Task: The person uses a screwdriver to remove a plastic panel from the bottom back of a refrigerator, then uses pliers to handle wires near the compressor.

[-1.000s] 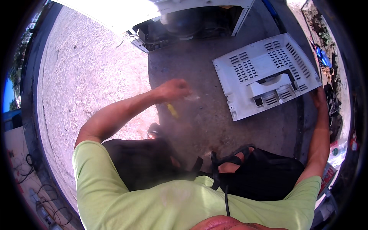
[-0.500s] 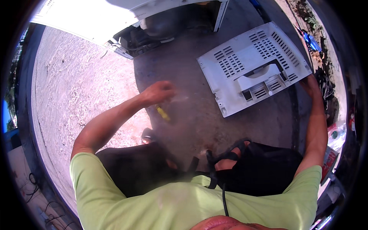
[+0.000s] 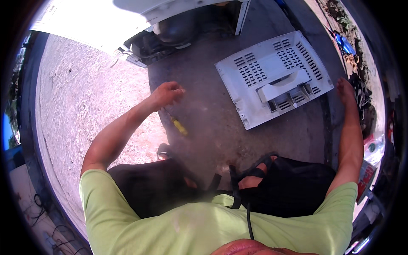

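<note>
— So, what are the fingers [image 3: 177,90] of the left hand [image 3: 166,93] doing?

— They are curled in, nearly a fist, and I cannot tell whether anything small is pinched inside. Just below that hand lies a thin screwdriver with a yellow plastic handle [image 3: 179,126] on the grey concrete floor [image 3: 212,123], its dark shaft pointing up towards the wrist.

— How would that tool handle?

— Light and stiff, I judge, and the ribbed-looking handle is the place to take it; the metal shaft would be slick. Lying flat, it may roll when nudged.

— And the right hand [image 3: 345,90]?

— Spread flat, fingers apart, pressed on the floor near the corner of a white slotted plastic appliance cover [image 3: 274,76]. It holds nothing. That panel looks broad, light and a bit bendy; I would lift it by an edge or the raised middle part.

— Anything in the way?

— Sandalled feet [image 3: 250,176] and black-trousered knees [image 3: 157,187] crowd the near side. Farther off, an opened white appliance base with a dark round compressor [image 3: 174,29] stands beside pale gravel ground [image 3: 80,97].
</note>
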`<move>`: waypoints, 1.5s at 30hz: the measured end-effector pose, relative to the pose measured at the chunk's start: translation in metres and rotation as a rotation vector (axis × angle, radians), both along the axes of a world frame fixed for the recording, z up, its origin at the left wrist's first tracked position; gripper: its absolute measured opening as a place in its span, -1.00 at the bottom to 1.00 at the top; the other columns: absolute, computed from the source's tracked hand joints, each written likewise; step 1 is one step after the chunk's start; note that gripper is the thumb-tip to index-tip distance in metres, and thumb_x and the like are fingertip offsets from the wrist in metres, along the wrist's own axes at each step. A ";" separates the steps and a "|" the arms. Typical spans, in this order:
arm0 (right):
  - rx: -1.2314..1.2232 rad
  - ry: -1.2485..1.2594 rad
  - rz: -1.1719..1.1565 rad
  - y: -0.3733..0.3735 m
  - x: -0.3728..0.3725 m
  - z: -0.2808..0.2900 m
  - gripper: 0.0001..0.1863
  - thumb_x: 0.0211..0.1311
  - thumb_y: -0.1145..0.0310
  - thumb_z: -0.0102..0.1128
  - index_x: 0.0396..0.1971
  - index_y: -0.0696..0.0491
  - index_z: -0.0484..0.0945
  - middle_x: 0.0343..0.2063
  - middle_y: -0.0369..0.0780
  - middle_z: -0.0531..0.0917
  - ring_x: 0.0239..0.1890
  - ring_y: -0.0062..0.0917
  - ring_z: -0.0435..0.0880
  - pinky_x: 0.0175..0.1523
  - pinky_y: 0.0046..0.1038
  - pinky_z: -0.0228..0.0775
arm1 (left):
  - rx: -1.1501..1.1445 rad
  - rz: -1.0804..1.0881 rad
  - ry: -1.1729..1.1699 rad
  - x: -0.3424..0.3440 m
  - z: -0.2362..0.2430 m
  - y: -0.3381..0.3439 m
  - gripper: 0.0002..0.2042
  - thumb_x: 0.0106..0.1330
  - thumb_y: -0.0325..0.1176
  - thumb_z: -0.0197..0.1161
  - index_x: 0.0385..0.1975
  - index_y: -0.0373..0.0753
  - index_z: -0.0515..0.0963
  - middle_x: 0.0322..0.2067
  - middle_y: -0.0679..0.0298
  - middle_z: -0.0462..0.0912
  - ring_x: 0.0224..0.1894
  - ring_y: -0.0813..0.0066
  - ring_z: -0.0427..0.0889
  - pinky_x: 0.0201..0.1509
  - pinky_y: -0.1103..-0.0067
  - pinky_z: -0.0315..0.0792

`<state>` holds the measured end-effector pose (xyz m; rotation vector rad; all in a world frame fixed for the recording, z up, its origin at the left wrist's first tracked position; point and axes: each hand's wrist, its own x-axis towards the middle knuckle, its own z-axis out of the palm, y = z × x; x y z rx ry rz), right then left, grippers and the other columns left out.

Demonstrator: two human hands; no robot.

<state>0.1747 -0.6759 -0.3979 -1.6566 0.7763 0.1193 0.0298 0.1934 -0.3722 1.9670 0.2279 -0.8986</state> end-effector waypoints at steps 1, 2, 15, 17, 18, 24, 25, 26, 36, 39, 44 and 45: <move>0.030 -0.011 -0.060 0.024 0.007 -0.009 -0.60 0.36 0.20 0.15 0.17 -0.11 0.49 -0.05 -0.41 0.64 -0.08 -0.62 0.60 -0.02 -0.41 0.37 | 0.033 0.027 0.003 -0.005 0.004 0.011 -0.69 0.43 -0.14 0.20 -0.10 -0.29 0.55 -0.22 0.24 0.65 -0.20 0.43 0.67 -0.20 0.50 0.49; 0.032 -0.026 -0.138 0.028 0.006 -0.008 -0.54 0.38 0.21 0.14 0.26 -0.10 0.44 0.01 -0.40 0.63 -0.04 -0.60 0.60 0.02 -0.39 0.36 | 0.039 0.037 0.002 -0.005 0.004 0.014 -0.69 0.42 -0.14 0.21 -0.10 -0.29 0.55 -0.22 0.24 0.66 -0.21 0.43 0.67 -0.20 0.50 0.50; -0.661 -0.317 0.161 0.120 0.055 0.001 -0.60 0.26 0.27 0.29 0.06 0.09 0.64 -0.22 -0.30 0.72 -0.25 -0.65 0.64 -0.09 -0.55 0.48 | 0.096 0.037 -0.045 -0.008 0.003 0.020 -0.68 0.36 -0.15 0.26 -0.12 -0.30 0.61 -0.31 0.21 0.68 -0.26 0.44 0.70 -0.21 0.48 0.57; -0.674 -0.380 0.257 0.148 0.056 0.013 -0.61 0.25 0.29 0.29 0.05 0.11 0.64 -0.22 -0.30 0.72 -0.23 -0.64 0.64 -0.07 -0.54 0.48 | 0.092 0.037 -0.059 -0.008 0.000 0.024 -0.67 0.35 -0.15 0.26 -0.11 -0.31 0.61 -0.31 0.21 0.69 -0.27 0.45 0.70 -0.21 0.49 0.57; -0.696 -0.353 0.291 0.159 0.057 0.019 -0.60 0.27 0.28 0.27 0.08 0.10 0.62 -0.17 -0.28 0.71 -0.20 -0.63 0.65 -0.05 -0.53 0.48 | 0.089 0.038 -0.066 -0.008 -0.001 0.026 -0.67 0.35 -0.15 0.26 -0.11 -0.31 0.61 -0.31 0.20 0.69 -0.27 0.45 0.70 -0.21 0.49 0.57; -0.585 -0.308 0.408 0.242 0.059 0.040 -0.63 0.26 0.31 0.29 0.04 0.09 0.64 -0.23 -0.30 0.72 -0.25 -0.67 0.64 -0.12 -0.58 0.46 | 0.106 0.041 -0.049 -0.017 -0.006 0.046 -0.66 0.34 -0.15 0.26 -0.09 -0.32 0.62 -0.29 0.18 0.70 -0.27 0.43 0.70 -0.20 0.47 0.57; -0.559 -0.294 0.430 0.255 0.058 0.043 -0.63 0.26 0.31 0.29 0.04 0.09 0.64 -0.24 -0.30 0.72 -0.26 -0.68 0.64 -0.13 -0.59 0.46 | 0.115 0.031 -0.055 -0.019 -0.006 0.048 -0.65 0.34 -0.16 0.27 -0.09 -0.33 0.62 -0.29 0.17 0.70 -0.26 0.41 0.70 -0.19 0.47 0.57; -0.533 -0.280 0.452 0.266 0.059 0.045 -0.64 0.26 0.31 0.29 0.03 0.09 0.64 -0.25 -0.31 0.72 -0.27 -0.69 0.64 -0.13 -0.59 0.45 | 0.126 0.021 -0.060 -0.022 -0.005 0.051 -0.65 0.34 -0.16 0.27 -0.09 -0.34 0.62 -0.28 0.15 0.70 -0.25 0.40 0.71 -0.18 0.46 0.58; -0.459 -0.280 0.734 0.400 0.060 0.061 -0.69 0.27 0.30 0.24 -0.03 0.09 0.66 -0.30 -0.32 0.72 -0.26 -0.68 0.64 -0.15 -0.57 0.42 | 0.104 0.072 -0.071 -0.054 -0.024 0.116 -0.66 0.39 -0.20 0.24 -0.06 -0.38 0.60 -0.22 0.11 0.70 -0.22 0.37 0.71 -0.12 0.45 0.55; -0.476 -0.252 0.834 0.429 0.060 0.063 -0.69 0.28 0.29 0.22 -0.04 0.09 0.66 -0.30 -0.32 0.71 -0.24 -0.67 0.63 -0.12 -0.56 0.43 | 0.141 0.084 -0.063 -0.059 -0.019 0.123 -0.63 0.38 -0.16 0.24 -0.06 -0.38 0.60 -0.23 0.12 0.69 -0.25 0.38 0.69 -0.15 0.45 0.54; -0.553 -0.241 0.987 0.472 0.068 0.052 -0.68 0.30 0.29 0.20 -0.03 0.09 0.65 -0.27 -0.31 0.70 -0.24 -0.64 0.63 -0.09 -0.55 0.43 | 0.168 0.048 -0.091 -0.063 -0.026 0.144 -0.65 0.36 -0.17 0.25 -0.09 -0.38 0.58 -0.24 0.10 0.67 -0.27 0.38 0.68 -0.18 0.45 0.53; -0.511 -0.249 0.996 0.480 0.069 0.051 -0.69 0.30 0.29 0.20 -0.02 0.09 0.65 -0.27 -0.31 0.70 -0.23 -0.64 0.63 -0.08 -0.55 0.44 | 0.161 0.061 -0.091 -0.065 -0.028 0.146 -0.65 0.36 -0.17 0.26 -0.09 -0.38 0.58 -0.24 0.10 0.67 -0.27 0.37 0.68 -0.18 0.45 0.53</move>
